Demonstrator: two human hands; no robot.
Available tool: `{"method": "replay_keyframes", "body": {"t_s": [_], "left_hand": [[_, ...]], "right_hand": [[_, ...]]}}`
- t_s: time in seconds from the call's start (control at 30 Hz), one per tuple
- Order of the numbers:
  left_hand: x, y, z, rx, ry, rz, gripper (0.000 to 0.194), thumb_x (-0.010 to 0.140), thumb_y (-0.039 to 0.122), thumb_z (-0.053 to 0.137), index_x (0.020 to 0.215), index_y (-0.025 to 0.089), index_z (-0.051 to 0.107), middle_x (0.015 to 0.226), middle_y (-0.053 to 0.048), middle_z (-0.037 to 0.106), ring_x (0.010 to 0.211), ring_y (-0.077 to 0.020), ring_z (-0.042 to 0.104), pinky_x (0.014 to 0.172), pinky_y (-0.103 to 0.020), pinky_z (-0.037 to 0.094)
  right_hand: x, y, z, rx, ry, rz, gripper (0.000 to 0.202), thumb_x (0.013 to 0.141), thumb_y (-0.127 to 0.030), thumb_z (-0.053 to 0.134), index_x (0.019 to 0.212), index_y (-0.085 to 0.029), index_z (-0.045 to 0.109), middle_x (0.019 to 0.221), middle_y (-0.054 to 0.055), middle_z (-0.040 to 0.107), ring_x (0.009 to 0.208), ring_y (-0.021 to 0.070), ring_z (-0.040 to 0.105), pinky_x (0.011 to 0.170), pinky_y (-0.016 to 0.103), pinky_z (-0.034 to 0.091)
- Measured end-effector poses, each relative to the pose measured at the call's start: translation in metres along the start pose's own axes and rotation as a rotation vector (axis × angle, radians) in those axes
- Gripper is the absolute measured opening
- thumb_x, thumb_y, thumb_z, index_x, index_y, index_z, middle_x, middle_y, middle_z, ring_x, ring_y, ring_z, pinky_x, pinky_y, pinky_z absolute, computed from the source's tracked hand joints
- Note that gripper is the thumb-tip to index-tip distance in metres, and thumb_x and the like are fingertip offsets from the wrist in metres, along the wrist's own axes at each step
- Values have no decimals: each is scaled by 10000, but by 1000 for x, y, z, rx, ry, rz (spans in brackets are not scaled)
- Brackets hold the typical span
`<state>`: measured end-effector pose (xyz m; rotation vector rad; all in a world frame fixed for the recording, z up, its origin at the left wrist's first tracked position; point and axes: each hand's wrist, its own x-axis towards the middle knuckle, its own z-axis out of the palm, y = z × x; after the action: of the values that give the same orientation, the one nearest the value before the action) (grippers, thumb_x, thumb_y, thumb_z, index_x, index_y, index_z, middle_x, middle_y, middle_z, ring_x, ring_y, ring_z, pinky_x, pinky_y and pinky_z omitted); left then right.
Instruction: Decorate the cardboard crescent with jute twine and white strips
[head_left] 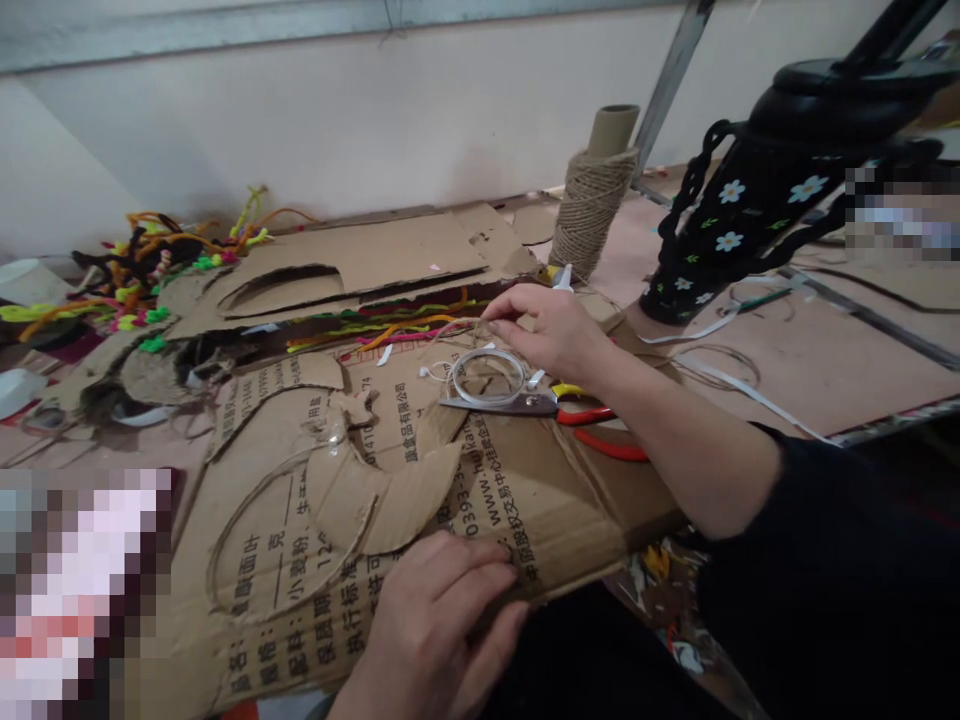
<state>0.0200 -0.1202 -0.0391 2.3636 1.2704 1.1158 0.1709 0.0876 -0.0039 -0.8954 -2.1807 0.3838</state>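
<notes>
My right hand (544,325) is closed in a pinch on a thin brown strand of twine (459,325), beyond the scissors. Under that wrist lie scissors (517,402) with red and yellow handles, and beside their blades is a clear ring (457,385). My left hand (442,615) lies at the near edge of a printed cardboard sheet (547,500), fingers curled in; whether anything is inside them is hidden. Left of centre, a curved cut cardboard piece (405,490) and a twine-edged loop (217,560) rest on the sheet.
A twine spool (592,210) stands at the back. To its right leans a black flowered bottle (739,215) with a chain-like strap. Colourful fuzzy stems (202,240) are heaped at the left, beside a cardboard box (405,245) with an oval cutout. White strips (750,385) lie at right.
</notes>
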Motion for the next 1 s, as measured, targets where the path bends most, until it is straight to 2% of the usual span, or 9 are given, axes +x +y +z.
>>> {"method": "replay_keyframes", "body": {"t_s": [0.07, 0.13, 0.27, 0.37, 0.53, 0.6, 0.8, 0.93, 1.0], "left_hand": [[1, 0, 0, 5, 1, -2, 137, 748, 135, 615, 880, 173, 616, 816, -53, 715, 665, -164, 646, 597, -286, 549], [1, 1, -1, 8, 4, 3, 129, 746, 134, 615, 869, 174, 620, 805, -52, 715, 661, -160, 648, 601, -280, 550], [2, 1, -2, -3, -5, 15, 150, 726, 119, 633, 869, 162, 622, 808, -61, 718, 666, -160, 654, 619, -279, 555], [2, 0, -1, -4, 10, 26, 153, 731, 121, 630, 878, 160, 620, 810, -66, 717, 675, -162, 656, 614, -274, 555], [1, 0, -1, -14, -5, 20, 154, 727, 106, 628, 872, 156, 616, 797, -59, 708, 661, -158, 646, 589, -264, 552], [1, 0, -2, -11, -9, 7, 163, 729, 106, 626, 882, 160, 610, 803, -53, 706, 664, -153, 643, 593, -263, 550], [3, 3, -4, 16, -29, -15, 151, 750, 125, 619, 893, 170, 605, 811, -41, 707, 673, -152, 641, 602, -266, 545], [2, 3, -4, 9, -13, -18, 152, 756, 123, 604, 898, 179, 604, 804, -37, 710, 690, -156, 653, 608, -264, 546], [1, 2, -3, 6, -8, -17, 158, 748, 133, 616, 898, 181, 601, 821, -41, 714, 696, -161, 656, 616, -274, 549]], "right_hand": [[0, 4, 2, -15, 69, 40, 142, 766, -156, 542, 835, -143, 666, 828, 29, 675, 756, 139, 593, 702, 250, 428], [1, 8, 2, -86, 61, 72, 144, 784, -177, 533, 853, -144, 656, 841, 34, 666, 766, 145, 588, 707, 258, 425], [4, 13, -1, -281, -147, 48, 155, 809, -211, 538, 894, -140, 645, 926, 73, 655, 860, 185, 575, 753, 296, 411], [4, 8, -3, -268, -210, -3, 163, 838, -214, 511, 887, -142, 650, 932, 73, 655, 895, 189, 570, 771, 296, 403], [-7, -12, 4, -218, -506, -155, 187, 830, -330, 559, 785, -187, 672, 799, 56, 655, 773, 196, 577, 667, 302, 396], [-11, -17, 8, -219, -579, -182, 184, 810, -341, 585, 745, -189, 663, 768, 63, 649, 741, 203, 570, 631, 308, 384], [-10, -18, 5, -203, -574, -136, 170, 824, -206, 506, 731, -171, 644, 750, 65, 629, 709, 179, 544, 617, 298, 356], [-4, -17, -6, -76, -552, -86, 150, 813, -210, 511, 776, -163, 649, 769, 34, 635, 704, 134, 540, 626, 257, 369], [-3, -18, -12, 73, -548, -29, 139, 807, -227, 523, 800, -152, 640, 747, 14, 630, 667, 106, 532, 598, 229, 373]]}}
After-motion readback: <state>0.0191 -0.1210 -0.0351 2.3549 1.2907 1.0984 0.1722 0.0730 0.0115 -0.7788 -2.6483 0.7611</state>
